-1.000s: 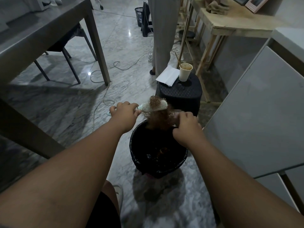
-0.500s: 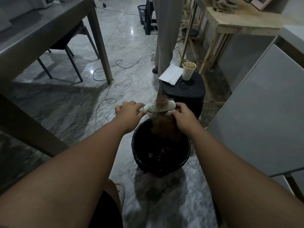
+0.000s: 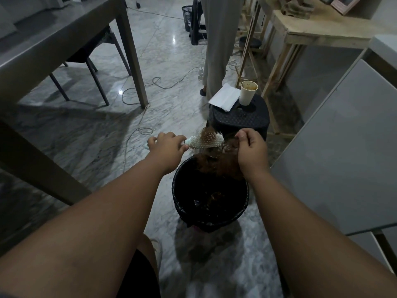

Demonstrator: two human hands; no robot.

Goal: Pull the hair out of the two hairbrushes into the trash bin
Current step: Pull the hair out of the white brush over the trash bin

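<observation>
Reddish hair (image 3: 217, 162) seemingly pinched in raised right hand (image 3: 251, 151).

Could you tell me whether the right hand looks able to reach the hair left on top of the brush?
Probably yes: the right hand is beside the brush head, with nothing between it and the tuft.

Count on view: one hairbrush (image 3: 206, 141); one clump of hair (image 3: 217, 163); one lined trash bin (image 3: 182, 214); two hands, left hand (image 3: 168, 148) and right hand (image 3: 252, 150); one black stool (image 3: 240, 121); one paper cup (image 3: 248, 93); one folded paper (image 3: 224, 96); one mesh basket (image 3: 187, 15).
</observation>
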